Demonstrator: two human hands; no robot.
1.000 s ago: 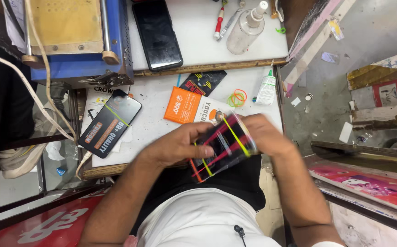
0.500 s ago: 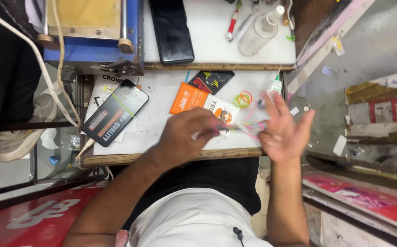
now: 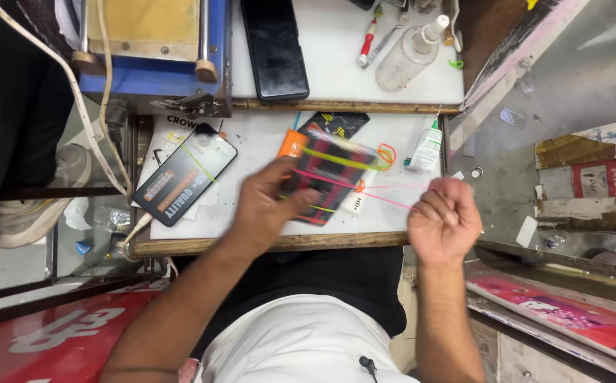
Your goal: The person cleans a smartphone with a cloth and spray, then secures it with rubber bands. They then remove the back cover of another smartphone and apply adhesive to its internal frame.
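I see the left hand [image 3: 272, 206] gripping a dark, flat phone-sized pack [image 3: 329, 177], thumb and fingers closed on its near end; the pack is blurred, so I can't read its surface, only black with red edges. It sits tilted just above the white work surface [image 3: 251, 142], over an orange packet [image 3: 292, 144] and a black packet [image 3: 336, 124] lying underneath. Rubber bands cross the pack: a yellow-green band [image 3: 336, 159] near its far end, pink ones lower down. A pink rubber band [image 3: 393, 202] runs stretched from the pack across to the right hand [image 3: 444, 223], which is curled into a fist pinching that band's end, held just off the table's right front corner. Hands are apart, band taut between them

Around them: a black phone [image 3: 184, 181] with a sticker-covered screen lies left of the pack, angled, not touched. An orange loose rubber band [image 3: 387, 152] sits just beyond the pack. A small white glue bottle with green cap [image 3: 427, 145] lies near the right edge. On the upper shelf I see a second black phone [image 3: 274, 46] face up, a clear spray bottle [image 3: 411, 53] lying down, a red-and-white pen [image 3: 367, 44] beside it, and a blue machine with a tan pad [image 3: 155, 42] at left with a white cable [image 3: 95, 106] trailing down from it
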